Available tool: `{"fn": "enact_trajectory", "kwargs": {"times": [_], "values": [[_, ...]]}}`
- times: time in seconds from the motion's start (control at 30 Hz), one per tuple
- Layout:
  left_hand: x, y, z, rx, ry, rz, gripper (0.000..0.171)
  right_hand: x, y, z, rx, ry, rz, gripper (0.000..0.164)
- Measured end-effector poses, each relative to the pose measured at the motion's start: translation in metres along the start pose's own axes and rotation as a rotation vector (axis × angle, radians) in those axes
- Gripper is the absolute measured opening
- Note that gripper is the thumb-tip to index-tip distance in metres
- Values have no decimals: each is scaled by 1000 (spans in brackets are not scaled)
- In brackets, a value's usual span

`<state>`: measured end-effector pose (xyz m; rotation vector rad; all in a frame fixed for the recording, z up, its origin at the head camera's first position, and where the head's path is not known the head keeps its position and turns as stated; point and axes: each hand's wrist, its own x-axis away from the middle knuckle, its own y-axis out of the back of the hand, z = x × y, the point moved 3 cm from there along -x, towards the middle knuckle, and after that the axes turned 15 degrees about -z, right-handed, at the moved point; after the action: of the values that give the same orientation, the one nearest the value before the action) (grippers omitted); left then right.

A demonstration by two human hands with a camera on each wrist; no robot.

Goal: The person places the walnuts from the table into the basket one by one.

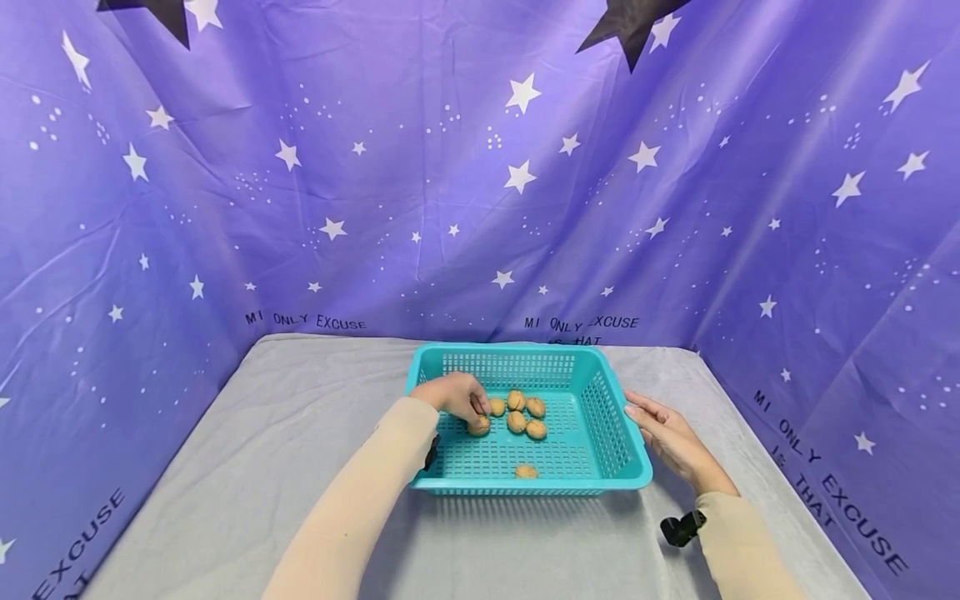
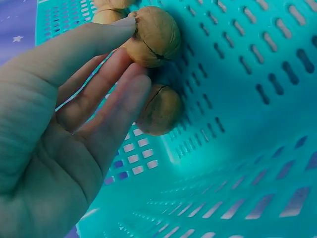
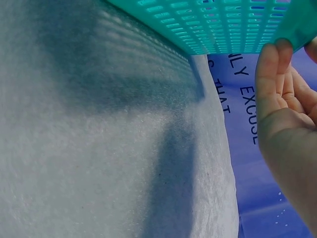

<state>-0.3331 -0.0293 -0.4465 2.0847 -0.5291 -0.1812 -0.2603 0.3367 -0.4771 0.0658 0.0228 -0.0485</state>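
Observation:
A turquoise plastic basket (image 1: 525, 483) with slotted walls stands on the table, holding several brown walnuts. Inside its left part, my left hand (image 1: 457, 394) pinches a walnut (image 2: 157, 37) between thumb and fingers. A second walnut (image 2: 161, 110) lies just below those fingertips in the left wrist view. Other walnuts (image 1: 516, 401) cluster to the right of this hand, and a single walnut (image 1: 527, 472) sits by the near wall. My right hand (image 1: 671, 435) holds the basket's right rim from outside, its fingers (image 3: 268, 62) and thumb at either side of the edge.
Grey cloth covers the table (image 1: 300, 433) under the basket. Purple star-printed curtains (image 1: 420, 167) hang behind and along both sides. A black wrist camera (image 1: 682, 528) shows on the right sleeve.

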Motion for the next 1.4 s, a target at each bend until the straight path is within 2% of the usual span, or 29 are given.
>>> {"fn": "enact_trajectory", "kwargs": {"times": [0.13,0.4,0.6,0.77,1.13,1.4], "values": [[3,8,-3,25,-17,-18,26,0,0,0,8,3,6,63],[18,39,-17,120,-105,-47,26,0,2,2,17,2,3,63],[29,56,-15,178,-130,-70,27,0,2,2,24,8,9,63],[41,67,0,202,-142,-109,29,0,2,3,20,12,10,62],[78,96,48,212,-163,-236,37,0,0,6,25,13,9,63],[104,108,80,255,-105,-319,35,1,-1,10,97,11,2,64]]}}
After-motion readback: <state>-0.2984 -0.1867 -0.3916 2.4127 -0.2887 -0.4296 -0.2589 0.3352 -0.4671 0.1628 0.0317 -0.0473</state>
